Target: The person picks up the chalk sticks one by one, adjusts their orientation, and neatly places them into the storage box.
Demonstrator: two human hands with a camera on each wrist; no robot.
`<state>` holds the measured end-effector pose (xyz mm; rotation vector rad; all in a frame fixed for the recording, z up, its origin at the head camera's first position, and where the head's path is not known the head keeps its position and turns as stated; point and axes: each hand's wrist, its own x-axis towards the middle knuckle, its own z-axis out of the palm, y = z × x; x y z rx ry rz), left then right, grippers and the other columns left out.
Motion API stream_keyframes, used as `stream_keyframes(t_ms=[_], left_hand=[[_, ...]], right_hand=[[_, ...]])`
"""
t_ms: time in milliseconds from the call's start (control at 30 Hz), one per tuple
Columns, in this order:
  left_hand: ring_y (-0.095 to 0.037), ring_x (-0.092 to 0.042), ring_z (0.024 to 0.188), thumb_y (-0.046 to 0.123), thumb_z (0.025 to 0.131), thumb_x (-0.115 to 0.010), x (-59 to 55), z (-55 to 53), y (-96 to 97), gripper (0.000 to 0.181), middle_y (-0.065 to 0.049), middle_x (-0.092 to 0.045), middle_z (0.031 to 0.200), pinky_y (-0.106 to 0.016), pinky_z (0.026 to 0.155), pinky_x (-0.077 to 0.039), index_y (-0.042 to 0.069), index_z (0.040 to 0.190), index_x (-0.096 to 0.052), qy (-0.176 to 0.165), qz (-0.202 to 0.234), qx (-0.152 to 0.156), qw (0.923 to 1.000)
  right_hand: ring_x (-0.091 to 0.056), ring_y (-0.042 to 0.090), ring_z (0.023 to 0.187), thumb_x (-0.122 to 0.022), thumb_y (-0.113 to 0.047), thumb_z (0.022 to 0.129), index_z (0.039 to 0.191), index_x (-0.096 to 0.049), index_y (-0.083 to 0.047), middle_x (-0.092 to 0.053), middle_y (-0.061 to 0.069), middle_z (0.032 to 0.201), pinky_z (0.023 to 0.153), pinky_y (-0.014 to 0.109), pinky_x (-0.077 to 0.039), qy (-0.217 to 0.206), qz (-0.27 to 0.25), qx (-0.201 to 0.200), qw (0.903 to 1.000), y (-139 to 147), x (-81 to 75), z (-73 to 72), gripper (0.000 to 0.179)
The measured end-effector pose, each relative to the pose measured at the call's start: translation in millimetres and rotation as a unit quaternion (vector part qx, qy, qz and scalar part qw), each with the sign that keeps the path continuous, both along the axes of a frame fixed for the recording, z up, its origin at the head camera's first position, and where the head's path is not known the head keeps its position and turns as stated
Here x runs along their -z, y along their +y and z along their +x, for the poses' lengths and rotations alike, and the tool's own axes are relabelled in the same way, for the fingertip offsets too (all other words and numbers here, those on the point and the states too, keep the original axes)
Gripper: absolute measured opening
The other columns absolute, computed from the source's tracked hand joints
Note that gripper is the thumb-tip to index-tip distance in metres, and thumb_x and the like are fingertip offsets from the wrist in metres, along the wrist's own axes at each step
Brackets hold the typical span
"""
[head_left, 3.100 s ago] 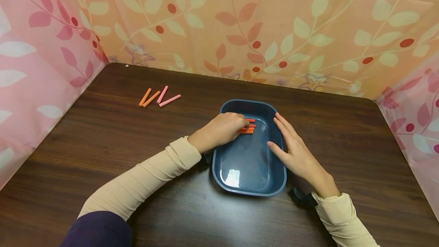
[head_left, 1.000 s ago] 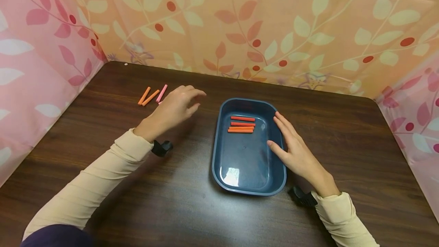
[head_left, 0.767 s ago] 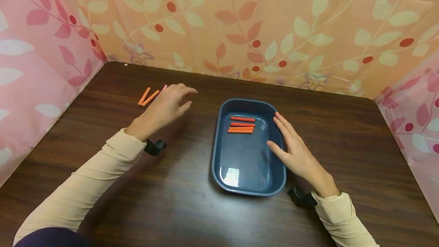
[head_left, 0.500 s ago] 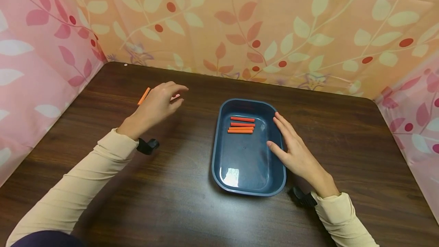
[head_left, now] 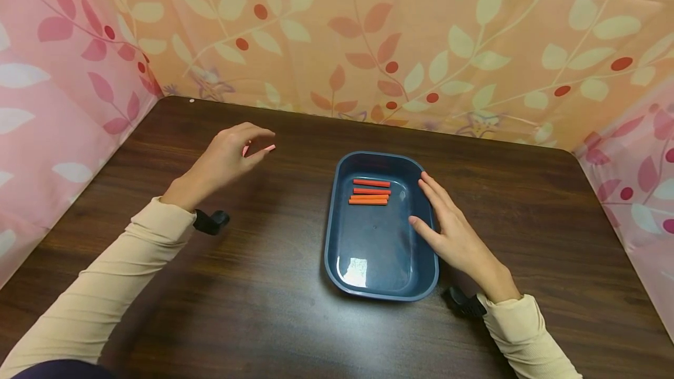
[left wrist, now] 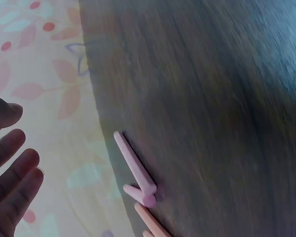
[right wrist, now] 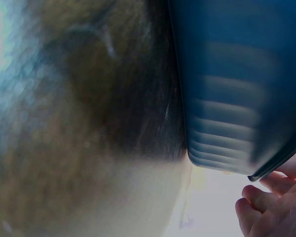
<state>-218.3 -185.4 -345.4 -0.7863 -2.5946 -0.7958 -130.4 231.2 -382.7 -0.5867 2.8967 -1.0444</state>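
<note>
1. Left of the blue tray [head_left: 375, 250], the left hand [head_left: 218, 155] is being held near the pink sticks [left wrist: 134, 165], grip apart, after being withdrawn from the tray.
2. Loose orange sticks [left wrist: 154, 221] left of the tray are now being hidden from the head view.
3. Inside the tray, four red and orange sticks [head_left: 371, 191] are now being left uncovered.
4. The tray's right rim is still being touched by the right hand [head_left: 459, 240], grip apart.
</note>
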Motion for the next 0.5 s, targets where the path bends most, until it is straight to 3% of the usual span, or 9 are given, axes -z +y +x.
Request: stream_keyframes(t_ms=[333, 500], left_hand=[[-0.034, -0.063, 0.090, -0.002, 0.086, -0.070, 2.6, -3.4, -20.9, 0.033, -0.021, -0.070, 0.109, -0.046, 0.079, -0.047, -0.002, 0.118, -0.068, -0.026, -0.006, -0.048, 0.9985], [-0.032, -0.059, 0.083, -0.001, 0.086, -0.069, 6.5, -7.0, -30.7, 0.033, -0.020, -0.069, 0.105, -0.040, 0.072, -0.044, -0.001, 0.119, -0.068, -0.036, -0.010, -0.073, 0.9966]], right_hand=[[-0.020, 0.036, 0.151, -0.063, -0.024, 0.096, 0.157, -0.024, -0.003, -0.015, 0.009, 0.167, 0.114, 0.066, -0.025, 0.000, 0.001, 0.000, 1.0000, -0.5, -0.4, 0.0, 0.075], [-0.020, 0.036, 0.151, -0.063, -0.024, 0.096, 0.157, -0.024, -0.003, -0.014, 0.009, 0.167, 0.114, 0.066, -0.025, -0.008, 0.001, 0.001, 1.0000, -1.4, -1.9, 0.4, 0.075]])
